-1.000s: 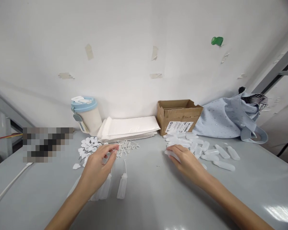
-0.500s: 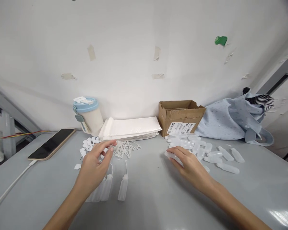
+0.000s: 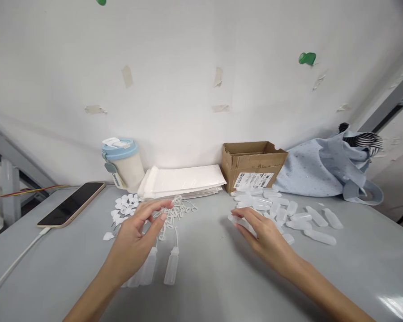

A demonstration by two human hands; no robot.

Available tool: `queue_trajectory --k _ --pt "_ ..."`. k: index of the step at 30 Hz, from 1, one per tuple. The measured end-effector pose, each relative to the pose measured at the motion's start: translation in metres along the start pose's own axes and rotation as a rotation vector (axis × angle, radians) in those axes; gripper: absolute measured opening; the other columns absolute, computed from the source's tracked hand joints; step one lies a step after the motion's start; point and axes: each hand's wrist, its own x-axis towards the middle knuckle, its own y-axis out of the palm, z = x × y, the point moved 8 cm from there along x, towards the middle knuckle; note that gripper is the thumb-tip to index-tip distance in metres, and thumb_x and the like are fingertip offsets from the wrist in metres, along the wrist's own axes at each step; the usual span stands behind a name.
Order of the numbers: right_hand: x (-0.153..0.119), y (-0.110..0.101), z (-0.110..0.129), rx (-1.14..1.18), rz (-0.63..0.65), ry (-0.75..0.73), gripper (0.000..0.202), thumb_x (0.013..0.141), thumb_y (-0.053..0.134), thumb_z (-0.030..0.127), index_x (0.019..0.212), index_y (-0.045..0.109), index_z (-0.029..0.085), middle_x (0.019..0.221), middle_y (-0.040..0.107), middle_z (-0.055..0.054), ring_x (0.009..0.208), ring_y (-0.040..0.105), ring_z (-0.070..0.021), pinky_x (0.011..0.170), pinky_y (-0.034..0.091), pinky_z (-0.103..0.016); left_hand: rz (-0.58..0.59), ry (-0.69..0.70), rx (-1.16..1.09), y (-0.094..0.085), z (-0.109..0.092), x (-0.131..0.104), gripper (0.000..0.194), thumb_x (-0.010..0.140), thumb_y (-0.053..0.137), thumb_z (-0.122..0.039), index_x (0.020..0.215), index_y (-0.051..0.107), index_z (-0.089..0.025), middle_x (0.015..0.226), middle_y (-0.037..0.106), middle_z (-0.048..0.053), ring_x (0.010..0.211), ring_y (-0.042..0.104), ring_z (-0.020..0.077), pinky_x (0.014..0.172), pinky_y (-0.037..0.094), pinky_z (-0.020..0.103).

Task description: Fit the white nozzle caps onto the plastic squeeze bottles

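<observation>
My right hand [image 3: 267, 232] has its fingers closed round a small translucent plastic bottle [image 3: 237, 219], just off the table beside a loose heap of similar bottles [image 3: 317, 217]. Over the near edge of a tangle of thin white plastic loops [image 3: 177, 209], my left hand [image 3: 130, 241] is open, thumb and index finger apart with nothing visible between them. Small white pointed caps [image 3: 124, 205] lie behind and left of it. Below that hand, a bottle with a thin white strap at its neck [image 3: 171, 267] lies beside several others [image 3: 148, 267], partly hidden by my wrist.
Along the wall stand a cup with a blue lid [image 3: 124, 165], a stack of white envelopes [image 3: 188, 177], an open cardboard box [image 3: 251, 167] and a light blue bag [image 3: 315, 165]. A phone [image 3: 72, 203] with a white cable [image 3: 20, 259] lies at left on the grey table [image 3: 215, 277].
My left hand has shifted slightly right and lower, its thumb and index finger still apart. My right hand keeps the bottle, moved slightly left. The camera view has tilted a little.
</observation>
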Motion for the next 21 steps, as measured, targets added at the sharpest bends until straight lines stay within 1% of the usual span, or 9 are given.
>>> queue_trajectory --k 2,4,6,9,11,15,17,21 --pt "-0.001 -0.001 0.006 0.060 -0.025 -0.010 0.023 0.092 0.046 0.018 0.113 0.054 0.017 0.105 0.067 -0.011 0.096 0.066 -0.0233 0.081 0.055 -0.037 0.037 -0.059 -0.126 0.006 -0.004 -0.006 0.029 0.082 0.055 -0.048 0.098 0.068 -0.028 0.098 0.069 0.002 0.085 0.060 0.0196 0.071 0.049 0.027" --pt "-0.003 0.000 0.013 0.119 -0.043 -0.027 0.024 0.092 0.049 0.019 0.115 0.053 0.018 0.103 0.069 -0.009 0.095 0.066 -0.0222 0.081 0.055 -0.036 0.116 -0.114 -0.236 0.017 -0.006 -0.013 0.026 0.080 0.058 -0.046 0.093 0.070 -0.027 0.091 0.071 0.001 0.090 0.061 0.0202 0.076 0.049 0.027" --pt "-0.006 0.001 0.022 0.175 -0.048 -0.050 0.027 0.091 0.052 0.019 0.117 0.051 0.019 0.103 0.070 -0.008 0.093 0.066 -0.0212 0.081 0.055 -0.035 0.207 -0.149 -0.311 0.029 -0.007 -0.019 0.025 0.079 0.059 -0.045 0.091 0.070 -0.026 0.089 0.071 0.001 0.091 0.062 0.0200 0.076 0.050 0.027" --pt "-0.011 0.005 0.035 0.248 -0.037 -0.099 0.030 0.089 0.055 0.018 0.119 0.050 0.021 0.102 0.070 -0.006 0.091 0.066 -0.0193 0.081 0.054 -0.032 0.324 -0.153 -0.367 0.044 -0.008 -0.025 0.025 0.080 0.060 -0.045 0.092 0.071 -0.027 0.089 0.071 0.001 0.088 0.063 0.0192 0.077 0.050 0.027" --pt "-0.014 0.007 0.043 0.282 -0.027 -0.136 0.032 0.089 0.056 0.017 0.120 0.049 0.023 0.102 0.070 -0.005 0.090 0.066 -0.0181 0.081 0.054 -0.031 0.353 -0.160 -0.394 0.049 -0.009 -0.028 0.024 0.080 0.060 -0.044 0.093 0.071 -0.028 0.090 0.072 0.001 0.086 0.062 0.0182 0.079 0.049 0.027" --pt "-0.017 0.010 0.053 0.330 -0.004 -0.185 0.038 0.089 0.056 0.014 0.124 0.047 0.025 0.102 0.068 -0.003 0.092 0.064 -0.0164 0.081 0.053 -0.028 0.367 -0.190 -0.434 0.053 -0.011 -0.032 0.021 0.080 0.060 -0.041 0.091 0.071 -0.027 0.088 0.072 -0.001 0.086 0.061 0.0173 0.081 0.046 0.026" --pt "-0.017 0.010 0.054 0.346 0.006 -0.192 0.040 0.090 0.055 0.013 0.126 0.047 0.026 0.102 0.067 -0.003 0.092 0.063 -0.0163 0.081 0.053 -0.028 0.388 -0.191 -0.427 0.055 -0.011 -0.032 0.021 0.081 0.060 -0.041 0.090 0.072 -0.026 0.086 0.072 0.000 0.085 0.060 0.0174 0.079 0.046 0.026" --pt "-0.017 0.011 0.055 0.380 0.011 -0.202 0.040 0.090 0.055 0.012 0.127 0.049 0.026 0.102 0.067 -0.003 0.091 0.063 -0.0165 0.080 0.052 -0.028 0.434 -0.210 -0.421 0.058 -0.005 -0.031 0.022 0.081 0.060 -0.042 0.092 0.072 -0.026 0.084 0.071 0.000 0.079 0.058 0.0169 0.076 0.046 0.026"
